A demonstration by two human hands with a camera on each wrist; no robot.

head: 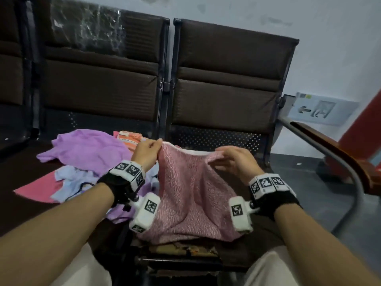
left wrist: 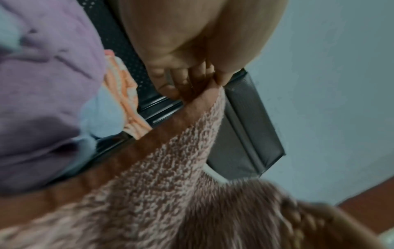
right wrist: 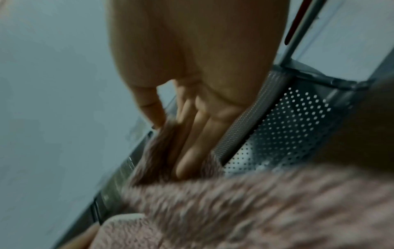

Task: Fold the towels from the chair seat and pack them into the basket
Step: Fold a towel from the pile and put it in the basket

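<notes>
1. Holding up one fuzzy pink terry towel [head: 185, 188] by its far edge: left hand [head: 146, 152] pinches the far-left corner between thumb and curled fingers (left wrist view confirms the pinch), right hand [head: 233, 162] has the far-right corner caught between thumb and fingers, with the remaining fingers fairly straight along the cloth in the right wrist view.
2. Towel location: stretched between the two hands over the near part of the right brown padded chair seat [head: 257, 230], its lower half sagging onto the seat. It looks unfolded or at most on its first fold; I can't tell which.
3. Left to do, judging by the pile on the left seat:
   - crumpled lilac towel [head: 90, 147], far left
   - orange-and-white patterned cloth [head: 128, 138], just behind the left hand
   - rumpled pale blue cloth [head: 72, 178], near side of the pile
   - flat coral-pink cloth [head: 39, 189], nearest left, partly under the blue one
   None of these looks folded.
4. Basket: not identifiable in the head view. A white rim [head: 193, 152] shows just beyond the pink towel's top edge and may be it, but I can't confirm that or what is inside.
5. Estimate: early stage. One towel in hand, at least four waiting, nothing visibly packed.
6. Next need, as I read it: bring the pinched corners to the near edge for an even fold.
</notes>
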